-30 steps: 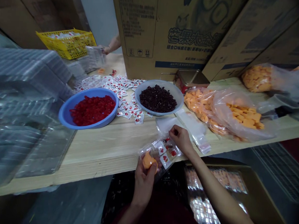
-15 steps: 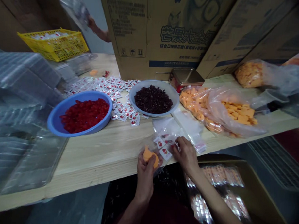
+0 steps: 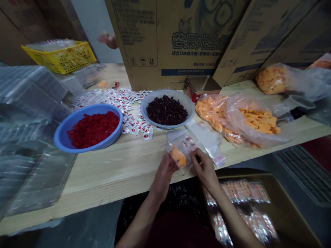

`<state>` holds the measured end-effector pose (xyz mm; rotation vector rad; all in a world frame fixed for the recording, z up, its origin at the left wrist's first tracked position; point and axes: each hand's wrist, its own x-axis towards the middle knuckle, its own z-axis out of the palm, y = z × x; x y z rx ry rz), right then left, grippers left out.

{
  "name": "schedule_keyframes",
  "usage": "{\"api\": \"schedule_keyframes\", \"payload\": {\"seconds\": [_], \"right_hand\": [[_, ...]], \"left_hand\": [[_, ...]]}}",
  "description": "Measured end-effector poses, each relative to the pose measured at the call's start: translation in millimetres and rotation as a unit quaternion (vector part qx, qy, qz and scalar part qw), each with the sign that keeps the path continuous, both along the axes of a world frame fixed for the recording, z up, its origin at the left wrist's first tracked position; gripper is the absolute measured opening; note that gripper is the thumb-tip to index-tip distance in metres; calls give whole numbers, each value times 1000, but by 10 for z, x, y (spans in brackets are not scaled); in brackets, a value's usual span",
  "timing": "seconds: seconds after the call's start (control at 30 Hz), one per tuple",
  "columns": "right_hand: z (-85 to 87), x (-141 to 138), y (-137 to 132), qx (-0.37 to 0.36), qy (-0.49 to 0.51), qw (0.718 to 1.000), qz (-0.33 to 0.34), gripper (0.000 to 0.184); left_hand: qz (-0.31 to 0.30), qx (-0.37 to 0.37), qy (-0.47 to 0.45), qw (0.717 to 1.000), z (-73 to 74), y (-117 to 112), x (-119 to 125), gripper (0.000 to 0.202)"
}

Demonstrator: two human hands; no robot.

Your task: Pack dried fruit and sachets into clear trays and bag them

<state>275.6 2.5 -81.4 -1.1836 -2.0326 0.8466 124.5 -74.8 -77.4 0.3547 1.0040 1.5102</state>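
The packet (image 3: 181, 153) spans left hand (image 3: 163, 177) and right hand (image 3: 206, 171) (fingers (image 3: 199, 152) clamping its sides).

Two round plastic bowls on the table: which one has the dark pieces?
The pale round plastic bowl, in front of the printed brown cardboard box. The solid blue round plastic bowl to its left holds red pieces instead.
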Motion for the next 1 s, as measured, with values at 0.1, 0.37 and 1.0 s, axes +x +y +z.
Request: {"api": "schedule_keyframes", "payload": {"seconds": [0.1, 0.37, 1.0], "right_hand": [[67, 48, 113, -9, 5, 1000, 21, 16], [226, 3, 176, 36, -38, 998, 43, 16], [321, -71, 164, 50, -34, 993, 98, 19]], "left_hand": [[-61, -6, -46, 997, -28, -26, -37, 48], [-37, -27, -64, 997, -58, 151, 136, 44], [-65, -39, 19, 997, 7, 261, 151, 34]]}}
